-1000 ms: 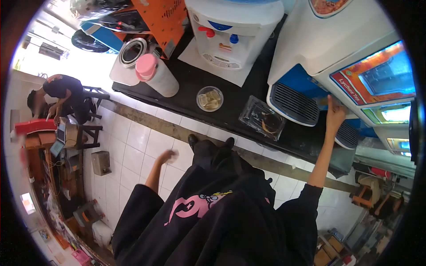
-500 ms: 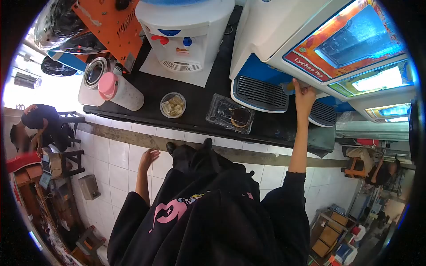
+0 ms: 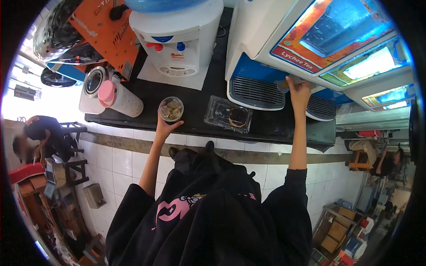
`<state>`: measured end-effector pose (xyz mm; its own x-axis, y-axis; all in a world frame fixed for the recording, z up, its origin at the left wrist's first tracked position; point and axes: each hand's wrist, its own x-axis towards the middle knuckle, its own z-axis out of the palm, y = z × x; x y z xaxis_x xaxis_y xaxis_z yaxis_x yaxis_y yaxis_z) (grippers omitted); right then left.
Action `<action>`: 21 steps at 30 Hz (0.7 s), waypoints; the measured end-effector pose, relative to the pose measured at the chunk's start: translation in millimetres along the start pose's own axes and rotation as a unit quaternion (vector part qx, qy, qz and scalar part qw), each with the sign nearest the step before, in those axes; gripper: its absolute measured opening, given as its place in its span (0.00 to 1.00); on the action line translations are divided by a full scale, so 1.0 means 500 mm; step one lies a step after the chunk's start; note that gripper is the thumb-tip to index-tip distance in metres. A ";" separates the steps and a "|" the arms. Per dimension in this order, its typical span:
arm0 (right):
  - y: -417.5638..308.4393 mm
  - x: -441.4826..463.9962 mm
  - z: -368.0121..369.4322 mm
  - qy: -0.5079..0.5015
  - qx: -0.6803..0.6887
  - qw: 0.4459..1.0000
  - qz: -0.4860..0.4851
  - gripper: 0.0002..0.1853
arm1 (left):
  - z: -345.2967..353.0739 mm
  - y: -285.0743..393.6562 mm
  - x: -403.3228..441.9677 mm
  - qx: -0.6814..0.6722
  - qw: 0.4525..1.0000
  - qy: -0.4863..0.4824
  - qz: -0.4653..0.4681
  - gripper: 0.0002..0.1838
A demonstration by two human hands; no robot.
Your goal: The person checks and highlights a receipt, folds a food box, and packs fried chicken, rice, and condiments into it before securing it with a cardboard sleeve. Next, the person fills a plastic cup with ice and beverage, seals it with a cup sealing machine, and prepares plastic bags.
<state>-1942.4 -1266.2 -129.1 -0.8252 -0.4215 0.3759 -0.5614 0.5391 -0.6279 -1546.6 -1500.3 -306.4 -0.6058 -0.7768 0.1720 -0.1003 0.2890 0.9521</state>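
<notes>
My left hand (image 3: 167, 127) is wrapped round a clear cup (image 3: 171, 109) with ice on the black counter (image 3: 191, 123). At the drink dispenser labelled Lychee Tea (image 3: 293, 60), my right hand (image 3: 300, 94) has its fingers closed round something small, partly hidden under the front of the machine. To the left of that hand lies the dispenser's drip tray (image 3: 256, 93). Between my two hands, a clear plastic box (image 3: 227, 114) with something dark in it rests on the counter.
A white water dispenser (image 3: 177, 44) stands behind the cup. Left of it are a tumbler with a pink lid (image 3: 122, 99) and an orange metal case (image 3: 106, 33). Another person (image 3: 44, 137) bends over at the far left.
My left hand has come up from beside my body to the cup and taken hold of it. The view has shifted right, while my right hand stays at the dispenser.
</notes>
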 end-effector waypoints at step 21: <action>-0.269 -0.191 -0.156 -0.157 0.073 0.975 -0.139 0.27 | 0.141 0.391 0.015 -0.006 0.988 -0.072 0.135 0.44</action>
<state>-1792.9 -1241.5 -27.6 -0.5695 -0.7519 0.3320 -0.7272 0.2726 -0.6300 -1626.4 -1410.4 -136.9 -0.7159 -0.5841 0.3825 0.0889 0.4670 0.8798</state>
